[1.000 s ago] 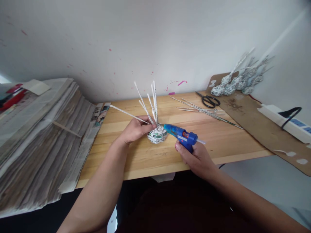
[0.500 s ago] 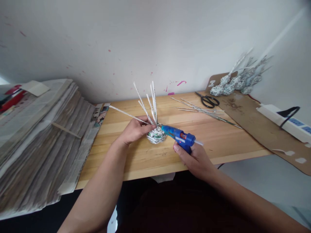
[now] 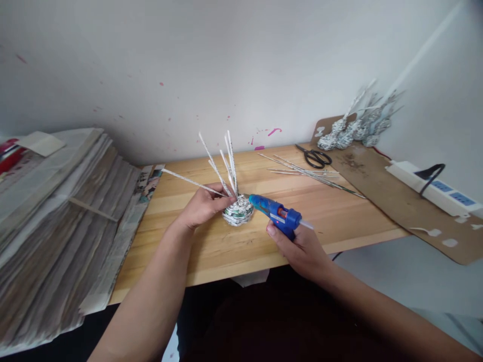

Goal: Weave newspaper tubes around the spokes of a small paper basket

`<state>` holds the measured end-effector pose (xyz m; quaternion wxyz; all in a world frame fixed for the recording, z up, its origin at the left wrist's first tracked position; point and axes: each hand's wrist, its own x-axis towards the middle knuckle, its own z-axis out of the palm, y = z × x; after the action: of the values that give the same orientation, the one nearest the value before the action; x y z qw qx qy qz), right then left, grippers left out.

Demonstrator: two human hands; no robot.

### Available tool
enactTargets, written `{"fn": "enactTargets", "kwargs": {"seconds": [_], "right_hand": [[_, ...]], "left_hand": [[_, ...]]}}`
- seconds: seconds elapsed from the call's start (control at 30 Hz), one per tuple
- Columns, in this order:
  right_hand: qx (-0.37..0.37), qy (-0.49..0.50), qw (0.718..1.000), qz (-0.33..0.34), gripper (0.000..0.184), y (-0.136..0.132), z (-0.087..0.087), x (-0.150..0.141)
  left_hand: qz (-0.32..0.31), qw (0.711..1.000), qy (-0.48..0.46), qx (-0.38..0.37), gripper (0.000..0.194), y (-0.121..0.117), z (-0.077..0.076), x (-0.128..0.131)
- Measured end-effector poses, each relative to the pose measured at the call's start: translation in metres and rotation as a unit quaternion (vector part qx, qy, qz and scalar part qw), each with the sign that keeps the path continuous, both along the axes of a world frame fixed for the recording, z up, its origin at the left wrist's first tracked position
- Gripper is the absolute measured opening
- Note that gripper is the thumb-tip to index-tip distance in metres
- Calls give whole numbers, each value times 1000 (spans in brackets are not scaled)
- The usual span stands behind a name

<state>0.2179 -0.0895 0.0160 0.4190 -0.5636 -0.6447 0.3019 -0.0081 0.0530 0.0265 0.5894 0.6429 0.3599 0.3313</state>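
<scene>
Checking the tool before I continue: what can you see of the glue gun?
The glue gun looks plastic: blue body, lighter blue nozzle, pale label, reddish part in an opening, and a translucent stick jutting from the back. The right hand grips its handle, partly hidden. It is held above the wooden table, nozzle pointing left beside the top of the woven piece; whether they touch, I cannot tell.

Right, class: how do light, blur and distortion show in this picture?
Head view: pale diagonal streak on the white wall, near-black area below the light wooden table; same head view: tall grey newspaper stack stretched and smeared at left, woven newspaper bundles slightly soft.
</scene>
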Motion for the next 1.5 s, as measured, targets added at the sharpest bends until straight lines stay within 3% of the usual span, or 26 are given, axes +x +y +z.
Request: {"fn": "enactTargets", "kwargs": {"seconds": [0.47, 1.03, 1.3, 1.4, 1.5], "right_hand": [[46, -13, 999, -20, 25, -1, 0, 0], [-6, -19, 1000, -3, 26, 1, -7, -5], [-24, -5, 1000, -5, 26, 0, -4, -4], [-27, -18, 999, -9, 22, -1, 2, 4], [-35, -133, 990, -19, 21, -1, 7, 36]], "left_hand": [[0, 1000, 7, 1, 26, 0, 0, -1], [-6, 1000, 14, 8, 28, -1, -3, -2], [-20, 998, 50, 36, 33, -2, 6, -2], [-11, 995, 85, 59, 34, -2, 8, -3], [3, 994, 102, 51, 37, -3, 11, -2]]}}
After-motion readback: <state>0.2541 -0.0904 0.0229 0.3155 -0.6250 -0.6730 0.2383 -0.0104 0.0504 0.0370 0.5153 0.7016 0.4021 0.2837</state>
